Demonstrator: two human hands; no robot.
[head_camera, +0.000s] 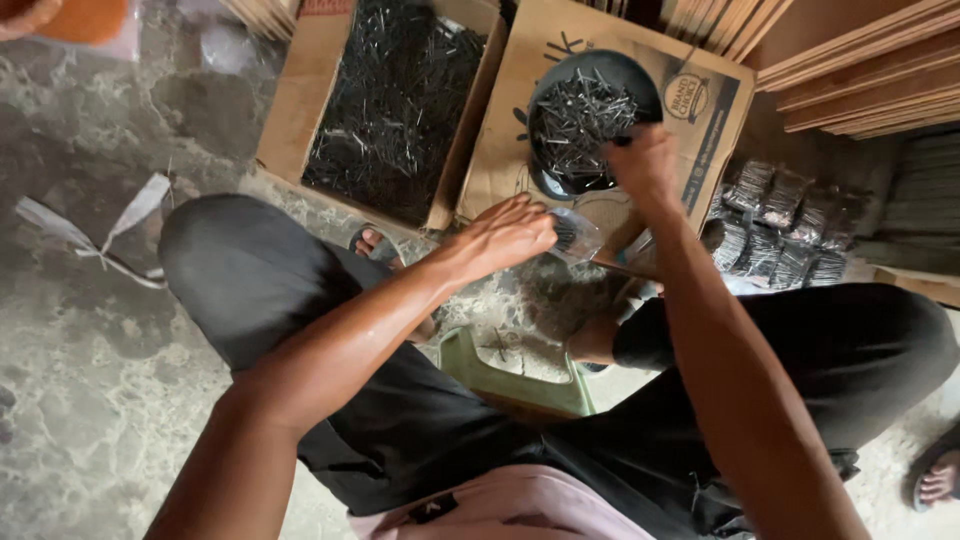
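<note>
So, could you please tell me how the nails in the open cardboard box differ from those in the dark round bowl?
The cardboard box is rectangular and holds a large heap of nails; the round bowl holds a much smaller pile. The box rests on the floor; the bowl sits on flattened cardboard, with the right hand at its edge. Both hold loose dark nails.

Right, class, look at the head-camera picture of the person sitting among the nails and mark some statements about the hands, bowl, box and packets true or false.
1. The left hand holds a small clear bag. True.
2. The dark bowl is empty. False: it holds a heap of nails.
3. The right hand is at the near rim of the bowl. True.
4. The open cardboard box of nails lies right of the bowl. False: it lies left of it.
5. Filled packets of nails lie on the floor to the right. True.
6. The person sits on a red stool. False: the stool is green.
</note>
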